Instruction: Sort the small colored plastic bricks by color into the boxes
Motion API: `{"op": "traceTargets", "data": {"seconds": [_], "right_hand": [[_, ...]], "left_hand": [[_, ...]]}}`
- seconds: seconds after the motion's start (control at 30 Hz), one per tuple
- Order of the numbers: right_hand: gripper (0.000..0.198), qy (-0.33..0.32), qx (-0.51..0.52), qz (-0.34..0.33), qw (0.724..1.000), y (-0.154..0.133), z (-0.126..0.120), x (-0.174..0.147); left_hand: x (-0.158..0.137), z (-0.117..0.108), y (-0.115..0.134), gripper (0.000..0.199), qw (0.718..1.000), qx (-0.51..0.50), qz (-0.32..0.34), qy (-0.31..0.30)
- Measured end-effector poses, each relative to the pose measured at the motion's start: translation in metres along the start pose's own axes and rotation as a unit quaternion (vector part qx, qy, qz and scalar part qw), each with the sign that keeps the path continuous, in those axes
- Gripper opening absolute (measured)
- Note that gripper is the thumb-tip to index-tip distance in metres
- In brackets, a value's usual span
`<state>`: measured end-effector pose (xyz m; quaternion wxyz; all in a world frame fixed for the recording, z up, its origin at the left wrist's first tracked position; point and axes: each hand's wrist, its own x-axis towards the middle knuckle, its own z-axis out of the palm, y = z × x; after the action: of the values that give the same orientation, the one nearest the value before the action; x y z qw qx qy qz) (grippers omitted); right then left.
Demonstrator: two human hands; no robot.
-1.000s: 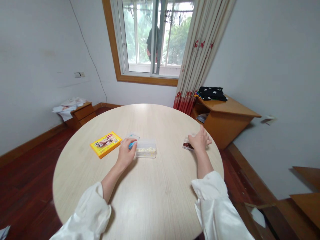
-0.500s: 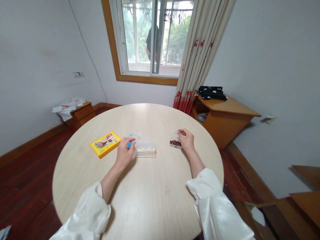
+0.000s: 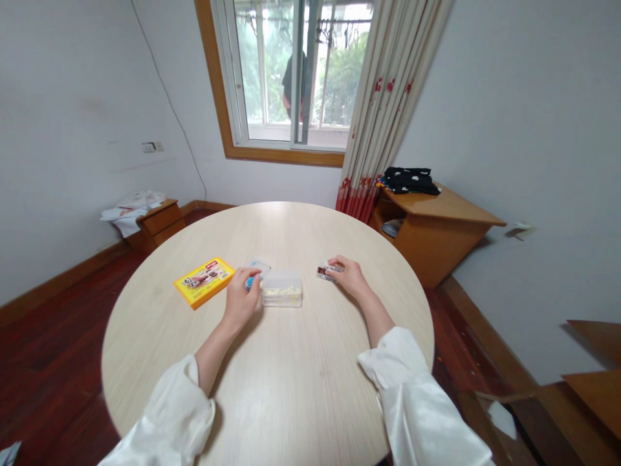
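In the head view my right hand (image 3: 350, 277) grips a small clear plastic box (image 3: 324, 270) with dark reddish-brown pieces inside, its fingers over the right end. My left hand (image 3: 242, 294) rests at the left end of a larger clear plastic container (image 3: 282, 299), thumb and forefinger curved and apart. Whether it touches the container is unclear. Small pale yellow pieces lie in that container. Through the gap of the left fingers shows a blue patch (image 3: 250, 282), beside a flat transparent piece (image 3: 262, 265).
A yellow printed box (image 3: 206, 282) lies left of my left hand on the round wooden table (image 3: 291, 388). Behind the table on the right stands a wooden cabinet (image 3: 436, 226) with folded black cloth (image 3: 412, 180). A small drawer unit (image 3: 162, 220) with papers stands at left.
My right hand has moved left and slightly away from me, bringing the small clear box closer to the larger container. My left hand has stayed almost in place.
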<state>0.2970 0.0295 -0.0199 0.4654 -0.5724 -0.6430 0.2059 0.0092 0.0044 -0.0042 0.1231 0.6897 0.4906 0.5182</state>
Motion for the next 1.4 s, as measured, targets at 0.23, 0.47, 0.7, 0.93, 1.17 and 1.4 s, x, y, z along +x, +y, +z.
{"op": "traceTargets", "data": {"seconds": [0.23,0.47,0.7,0.93,1.17,1.4], "right_hand": [[0.025,-0.037,0.034,0.020,0.999,-0.001,0.000,0.000],[0.023,-0.050,0.015,0.025,0.998,-0.005,0.002,-0.003],[0.020,-0.024,-0.018,0.015,0.999,0.000,0.013,0.000],[0.016,0.002,-0.063,-0.015,0.998,-0.002,0.018,-0.005],[0.063,-0.095,-0.061,-0.154,0.982,-0.058,0.026,-0.026],[0.087,-0.263,-0.038,-0.172,0.949,-0.068,0.047,-0.040]], "left_hand": [[0.000,0.000,0.000,0.020,1.000,-0.002,-0.003,-0.002],[0.001,0.000,-0.002,0.021,1.000,0.001,0.005,-0.012],[-0.005,0.003,-0.003,0.035,0.991,0.021,0.040,-0.123],[-0.011,0.003,-0.006,0.061,0.964,0.056,0.066,-0.252],[-0.010,0.001,-0.004,0.063,0.957,0.050,0.064,-0.279],[-0.009,0.002,-0.004,0.065,0.960,0.045,0.058,-0.269]]}}
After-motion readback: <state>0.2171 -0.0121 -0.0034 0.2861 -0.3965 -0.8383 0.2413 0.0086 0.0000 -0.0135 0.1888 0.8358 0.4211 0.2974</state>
